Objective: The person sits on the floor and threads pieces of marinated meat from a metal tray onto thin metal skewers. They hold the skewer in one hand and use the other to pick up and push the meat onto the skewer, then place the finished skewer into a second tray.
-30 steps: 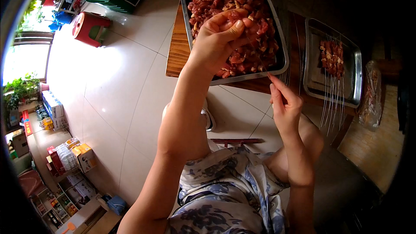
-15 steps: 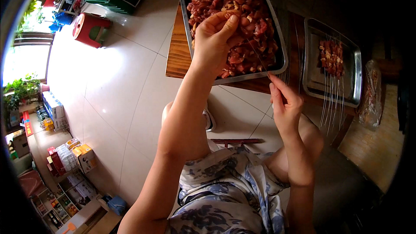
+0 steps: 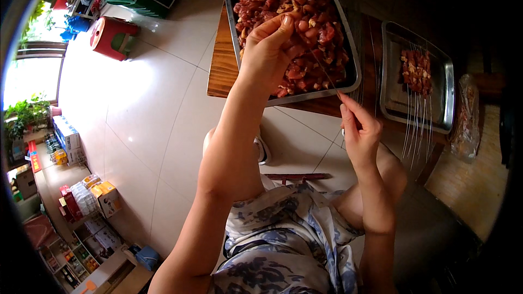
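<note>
The work looks early on: a large metal tray (image 3: pixel 348 79) at the table's (image 3: pixel 220 68) left end is heaped with raw meat pieces (image 3: pixel 283 0), while the smaller metal tray (image 3: pixel 444 84) near the right end holds only a few finished skewers (image 3: pixel 415 71) lying side by side. The left hand (image 3: pixel 269 49) reaches out over the heap, arm extended, fingers pinched on a piece of meat (image 3: pixel 301 25). The right hand (image 3: pixel 359 130) stays nearer the body off the table's near edge, its fingers closed on a thin skewer (image 3: pixel 325 76) angled up toward that piece.
</note>
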A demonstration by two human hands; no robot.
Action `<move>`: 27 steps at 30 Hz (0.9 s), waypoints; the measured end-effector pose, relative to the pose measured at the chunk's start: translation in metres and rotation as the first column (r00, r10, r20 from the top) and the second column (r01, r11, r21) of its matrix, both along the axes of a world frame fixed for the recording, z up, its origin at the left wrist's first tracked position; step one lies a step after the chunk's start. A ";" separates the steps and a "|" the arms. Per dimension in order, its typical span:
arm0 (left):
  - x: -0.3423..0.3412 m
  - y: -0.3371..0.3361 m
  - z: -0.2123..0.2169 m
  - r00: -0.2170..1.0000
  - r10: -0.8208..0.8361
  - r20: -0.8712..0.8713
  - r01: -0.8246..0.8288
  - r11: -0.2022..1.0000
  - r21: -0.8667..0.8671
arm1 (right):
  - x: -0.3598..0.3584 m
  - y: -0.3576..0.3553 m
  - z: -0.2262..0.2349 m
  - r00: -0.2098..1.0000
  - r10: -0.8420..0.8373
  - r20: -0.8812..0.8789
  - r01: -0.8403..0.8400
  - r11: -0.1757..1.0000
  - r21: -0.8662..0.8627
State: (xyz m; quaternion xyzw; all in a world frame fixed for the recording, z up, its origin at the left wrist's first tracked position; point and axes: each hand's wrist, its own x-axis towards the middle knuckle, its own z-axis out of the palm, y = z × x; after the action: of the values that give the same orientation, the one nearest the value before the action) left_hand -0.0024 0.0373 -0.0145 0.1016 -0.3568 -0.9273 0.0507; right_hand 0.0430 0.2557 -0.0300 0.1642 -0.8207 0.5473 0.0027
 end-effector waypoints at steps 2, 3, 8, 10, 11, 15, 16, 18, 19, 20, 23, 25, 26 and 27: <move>0.000 -0.005 -0.008 0.997 -0.066 -0.044 0.067 0.997 0.024 | 0.001 0.000 -0.002 1.000 0.003 -0.002 -0.003 1.000 -0.002; 0.000 -0.005 -0.010 0.995 -0.092 -0.027 0.093 0.995 0.043 | 0.001 0.001 -0.003 1.000 0.004 0.000 -0.004 1.000 -0.001; 0.004 0.020 -0.011 0.978 -0.171 0.117 0.164 0.984 0.064 | 0.002 0.002 -0.001 0.999 -0.039 0.015 0.039 0.999 0.021; 0.012 0.040 -0.014 0.961 -0.253 0.114 0.249 0.967 0.048 | 0.000 0.005 0.002 0.996 -0.063 0.067 0.061 0.998 0.033; 0.014 0.048 -0.019 0.951 -0.289 0.106 0.293 0.956 -0.020 | -0.001 0.007 0.002 0.993 -0.076 0.094 0.072 0.997 0.041; 0.014 0.054 -0.008 0.974 -0.213 0.082 0.200 0.624 -0.755 | -0.011 0.013 -0.003 0.988 -0.126 0.088 0.132 0.989 -0.061; 0.011 0.050 -0.004 0.984 -0.171 0.041 0.100 0.352 -0.930 | -0.012 0.013 -0.004 0.987 -0.130 0.092 0.136 0.989 -0.060; -0.005 0.040 -0.015 0.971 0.013 -0.237 -0.237 0.111 -0.965 | -0.013 0.015 -0.005 0.985 -0.143 0.099 0.149 0.987 -0.056; -0.015 0.034 -0.018 0.932 -0.004 -0.362 -0.362 -0.028 -0.932 | -0.012 0.016 -0.005 0.982 -0.140 0.125 0.149 0.986 -0.069; -0.025 0.029 -0.020 0.878 -0.038 -0.477 -0.477 -0.162 -0.864 | -0.011 0.015 -0.004 0.979 -0.137 0.151 0.150 0.985 -0.081; -0.034 0.023 -0.029 0.945 -0.149 -0.291 -0.324 -0.307 -0.895 | -0.010 0.012 0.000 0.977 -0.119 0.179 0.140 0.984 -0.112; -0.033 0.024 -0.025 0.947 -0.141 -0.288 -0.320 -0.491 -0.811 | -0.011 0.012 0.000 0.977 -0.115 0.177 0.142 0.979 -0.146; -0.030 0.025 -0.023 0.967 -0.098 -0.234 -0.249 -0.554 -0.794 | -0.012 0.015 0.000 0.978 -0.122 0.169 0.145 0.981 -0.132; -0.029 0.024 -0.023 0.958 -0.096 -0.272 -0.280 -0.534 -0.798 | -0.012 0.017 -0.001 0.979 -0.128 0.161 0.148 0.981 -0.122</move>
State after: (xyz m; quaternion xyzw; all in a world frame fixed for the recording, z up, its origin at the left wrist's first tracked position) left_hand -0.0311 0.0608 -0.0374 -0.0613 -0.9594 -0.1320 0.2414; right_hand 0.0309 0.2726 -0.0313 0.0640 -0.7897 0.6101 -0.0110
